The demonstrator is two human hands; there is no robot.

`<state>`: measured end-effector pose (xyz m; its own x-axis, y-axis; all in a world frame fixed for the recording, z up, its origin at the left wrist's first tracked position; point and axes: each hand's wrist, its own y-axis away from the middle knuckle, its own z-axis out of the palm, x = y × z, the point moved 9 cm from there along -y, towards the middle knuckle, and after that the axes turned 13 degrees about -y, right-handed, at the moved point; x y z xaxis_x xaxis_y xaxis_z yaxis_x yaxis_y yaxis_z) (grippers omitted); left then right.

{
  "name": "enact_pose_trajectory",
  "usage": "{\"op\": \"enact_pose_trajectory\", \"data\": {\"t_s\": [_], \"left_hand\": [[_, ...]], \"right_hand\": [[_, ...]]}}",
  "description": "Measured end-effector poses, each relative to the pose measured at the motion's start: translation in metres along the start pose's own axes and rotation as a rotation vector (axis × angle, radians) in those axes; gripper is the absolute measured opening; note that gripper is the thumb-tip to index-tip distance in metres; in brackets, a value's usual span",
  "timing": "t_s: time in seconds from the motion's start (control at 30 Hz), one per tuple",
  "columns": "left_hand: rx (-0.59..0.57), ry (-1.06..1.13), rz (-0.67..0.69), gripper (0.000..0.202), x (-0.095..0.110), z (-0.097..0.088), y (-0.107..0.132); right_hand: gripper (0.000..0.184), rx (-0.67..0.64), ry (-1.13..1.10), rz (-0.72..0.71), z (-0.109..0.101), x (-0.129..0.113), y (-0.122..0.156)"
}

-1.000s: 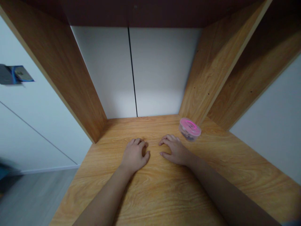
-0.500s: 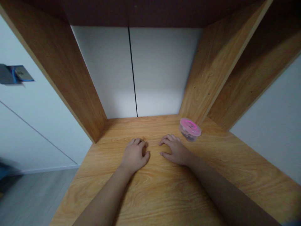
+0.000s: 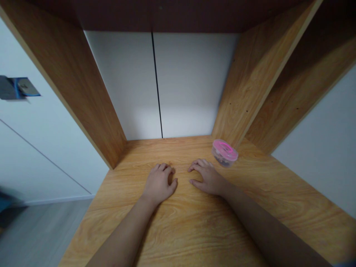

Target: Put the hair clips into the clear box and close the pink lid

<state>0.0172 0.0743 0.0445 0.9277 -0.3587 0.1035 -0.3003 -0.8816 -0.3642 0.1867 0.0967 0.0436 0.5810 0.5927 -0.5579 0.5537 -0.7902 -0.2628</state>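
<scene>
My left hand (image 3: 160, 184) rests on the wooden desktop (image 3: 178, 226), fingers loosely curved and the thumb apart from them. Facing it across a small gap, my right hand (image 3: 205, 177) lies on the same surface in a similar curved pose. Neither hand holds anything. Just beyond the right hand, to its upper right, stands a round clear plastic container (image 3: 224, 152) with a pink lid. Some dark and pinkish contents show through its side, too unclear to name. The right hand is close to the container but does not grip it.
Wooden side panels rise at the left (image 3: 80, 89) and right (image 3: 253, 74). A white back panel (image 3: 189, 85) with a dark vertical seam closes the rear, under a dark overhead shelf (image 3: 161, 16). On the left wall is an uncovered socket box (image 3: 26, 87); grey floor (image 3: 47, 230) shows below.
</scene>
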Motion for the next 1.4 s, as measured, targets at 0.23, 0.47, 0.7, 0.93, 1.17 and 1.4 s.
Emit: {"op": "enact_pose_trajectory", "data": {"t_s": [0.23, 0.47, 0.7, 0.93, 1.17, 1.4], "left_hand": [[-0.007, 0.006, -0.004, 0.019, 0.0, -0.001, 0.0], [-0.032, -0.012, -0.009, 0.022, 0.001, 0.001, -0.001], [-0.06, -0.015, -0.022, 0.023, 0.001, -0.001, -0.001], [-0.045, -0.007, -0.023, 0.023, 0.0, 0.0, -0.001], [-0.028, -0.003, -0.016, 0.022, -0.001, 0.0, 0.0], [-0.024, -0.005, -0.011, 0.022, 0.0, 0.0, 0.0]], "right_hand": [[0.031, -0.007, -0.004, -0.007, 0.0, 0.0, 0.0], [0.031, 0.01, 0.008, -0.009, -0.001, 0.002, 0.0], [0.022, 0.19, 0.117, -0.017, -0.024, 0.008, -0.002], [0.023, 0.745, 0.383, 0.133, -0.097, 0.023, 0.022], [0.036, 0.734, 0.496, 0.375, -0.108, 0.054, 0.033], [0.037, 0.707, 0.478, 0.397, -0.105, 0.065, 0.033]]}}
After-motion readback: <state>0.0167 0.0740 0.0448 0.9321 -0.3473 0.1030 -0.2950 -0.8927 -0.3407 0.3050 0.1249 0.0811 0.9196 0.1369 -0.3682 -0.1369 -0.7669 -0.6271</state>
